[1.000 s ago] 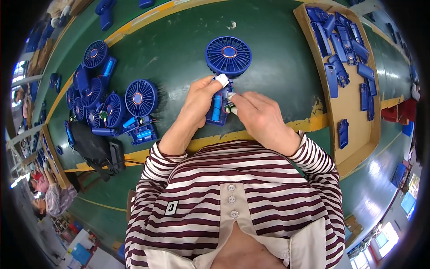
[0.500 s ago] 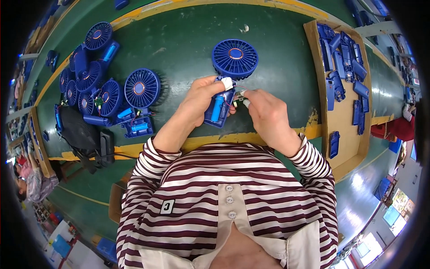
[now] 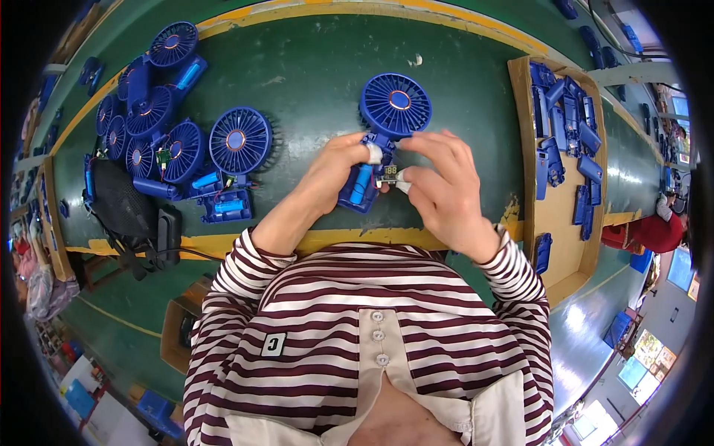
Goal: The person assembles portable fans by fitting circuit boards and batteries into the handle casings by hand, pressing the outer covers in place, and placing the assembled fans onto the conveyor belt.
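Note:
A blue handheld fan [image 3: 396,105] lies in front of me, its round grille pointing away and its opened handle toward me. A light-blue battery cell [image 3: 361,184] sits inside the handle. My left hand [image 3: 336,169] is closed around the handle's left side, its white-wrapped thumb near the neck. My right hand [image 3: 449,184] pinches a small circuit board [image 3: 389,174] between thumb and a finger, beside the battery. The board's little display faces up with lit digits. The right hand's other fingers are stretched toward the fan head. Thin wires near the neck are partly hidden.
Several blue fans [image 3: 239,140] with opened handles are clustered on the left of the green table [image 3: 312,82]. A black mesh bag [image 3: 123,209] lies by them. At the right, a cardboard tray [image 3: 559,215] holds blue housing parts [image 3: 573,126]. A person in red [image 3: 654,236] is at far right.
My right hand has turned the circuit board so its display faces up, and its upper fingers have lifted and spread toward the fan head. The left hand keeps its grip on the handle.

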The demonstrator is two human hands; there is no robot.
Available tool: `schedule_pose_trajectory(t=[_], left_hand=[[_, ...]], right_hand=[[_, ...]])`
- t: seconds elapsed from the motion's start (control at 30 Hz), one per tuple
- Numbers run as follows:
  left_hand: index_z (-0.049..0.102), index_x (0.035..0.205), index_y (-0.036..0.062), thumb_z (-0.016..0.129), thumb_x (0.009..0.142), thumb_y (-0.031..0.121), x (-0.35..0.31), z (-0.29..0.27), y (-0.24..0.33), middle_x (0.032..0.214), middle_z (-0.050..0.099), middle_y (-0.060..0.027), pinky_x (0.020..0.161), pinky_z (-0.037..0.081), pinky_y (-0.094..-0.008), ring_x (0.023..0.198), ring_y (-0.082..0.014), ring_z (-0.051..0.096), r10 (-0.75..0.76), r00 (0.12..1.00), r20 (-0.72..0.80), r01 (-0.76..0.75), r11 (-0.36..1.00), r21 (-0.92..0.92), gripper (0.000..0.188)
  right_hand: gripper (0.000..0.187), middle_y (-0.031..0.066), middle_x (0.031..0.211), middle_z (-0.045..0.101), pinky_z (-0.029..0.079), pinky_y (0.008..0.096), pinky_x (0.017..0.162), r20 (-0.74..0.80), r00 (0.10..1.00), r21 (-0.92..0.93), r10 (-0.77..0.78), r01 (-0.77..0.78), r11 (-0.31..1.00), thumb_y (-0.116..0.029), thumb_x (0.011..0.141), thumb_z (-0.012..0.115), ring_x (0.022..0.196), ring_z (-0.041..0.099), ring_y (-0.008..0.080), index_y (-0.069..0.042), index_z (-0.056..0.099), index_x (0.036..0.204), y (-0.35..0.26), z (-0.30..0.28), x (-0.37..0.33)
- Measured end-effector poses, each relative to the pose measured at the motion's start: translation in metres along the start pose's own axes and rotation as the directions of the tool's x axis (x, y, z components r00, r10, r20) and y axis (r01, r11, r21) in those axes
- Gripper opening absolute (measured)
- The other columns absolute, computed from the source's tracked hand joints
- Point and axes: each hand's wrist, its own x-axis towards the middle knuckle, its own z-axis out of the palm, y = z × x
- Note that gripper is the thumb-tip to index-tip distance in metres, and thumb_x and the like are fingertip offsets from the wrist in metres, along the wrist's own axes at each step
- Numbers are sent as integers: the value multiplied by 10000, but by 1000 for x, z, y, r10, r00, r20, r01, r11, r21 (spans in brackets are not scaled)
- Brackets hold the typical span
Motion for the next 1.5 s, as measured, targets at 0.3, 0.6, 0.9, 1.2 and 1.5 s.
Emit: schedule_pose_trajectory(t=[0.3, 0.6, 0.9, 1.2, 1.5], left_hand=[[571, 975, 25, 406, 858, 129, 6, 6, -16, 898, 601, -48, 676, 472, -243, 781, -106, 570, 191, 965, -177, -229, 946, -230, 227], [586, 983, 11, 450, 850, 127, 1, 7, -13, 849, 611, -34, 632, 471, -224, 721, -93, 575, 163, 979, -120, -183, 966, -183, 223], [552, 1020, 2, 402, 872, 173, -6, 4, -8, 931, 592, -51, 732, 456, -275, 844, -126, 567, 28, 992, -122, -50, 982, -180, 272], [534, 992, -4, 400, 873, 190, -12, 9, -1, 914, 591, -79, 659, 484, -308, 791, -157, 586, 29, 996, -84, -49, 967, -251, 264], [559, 918, 28, 432, 865, 216, -11, 6, -4, 812, 592, -41, 561, 477, -262, 652, -110, 567, 17, 997, -79, -39, 954, -299, 233]], right_hand=[[168, 67, 899, 634, 245, 512, 987, -314, 948, -105, -57, 25, 994, 13, 581, 643, 958, 569, 266, -47, 572, 721, -5, 47, -8], [142, 41, 770, 610, 237, 556, 974, -209, 977, -136, -47, 18, 991, -16, 635, 620, 914, 577, 227, -47, 584, 768, 5, 41, -5], [182, 179, 1010, 543, 493, 333, 694, -109, 993, 132, 39, -24, 991, 85, 664, 560, 854, 588, 295, 37, 545, 839, 12, 22, 4], [192, 167, 974, 523, 490, 331, 660, -140, 987, 252, 79, -42, 967, 111, 658, 546, 788, 585, 292, 53, 533, 840, 16, 26, 6], [216, 173, 966, 517, 494, 337, 676, -122, 992, 184, 33, -10, 983, 127, 621, 545, 811, 578, 296, 72, 523, 829, 14, 27, 5]])
